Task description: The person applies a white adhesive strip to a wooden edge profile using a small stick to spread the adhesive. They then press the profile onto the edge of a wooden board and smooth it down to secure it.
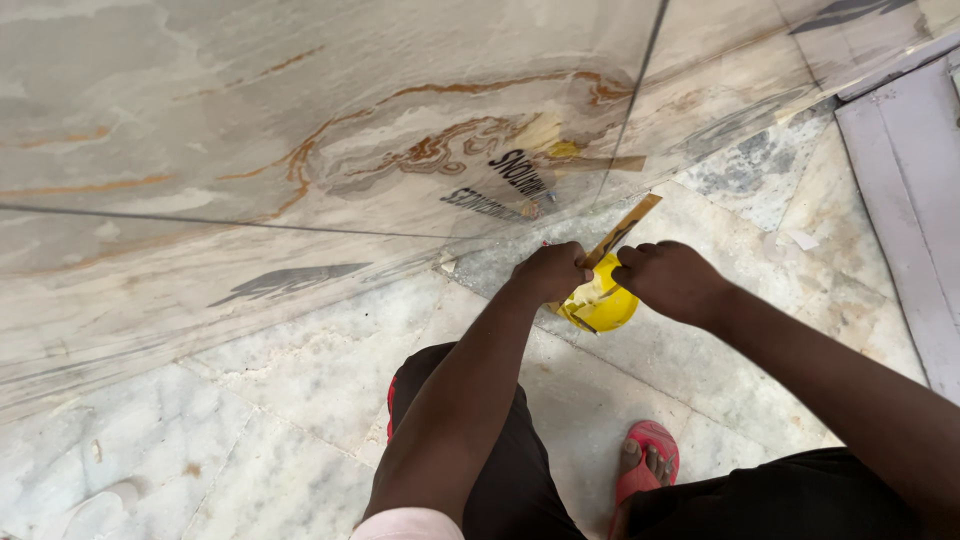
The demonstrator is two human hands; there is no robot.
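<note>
My left hand [548,273] and my right hand [668,281] are close together over a small yellow round container [604,305] that sits on the marble floor near the wall's foot. Both hands grip a yellowish strip [625,228] that runs up and to the right from between them; its lower end is hidden by my fingers. The container is partly covered by both hands.
A glossy marble wall panel [300,150] with brown veins and a dark joint line fills the upper left. The white marble floor [290,400] shows grout and dust. My foot in a red sandal [648,462] is at the bottom. A grey door frame [915,200] stands at right.
</note>
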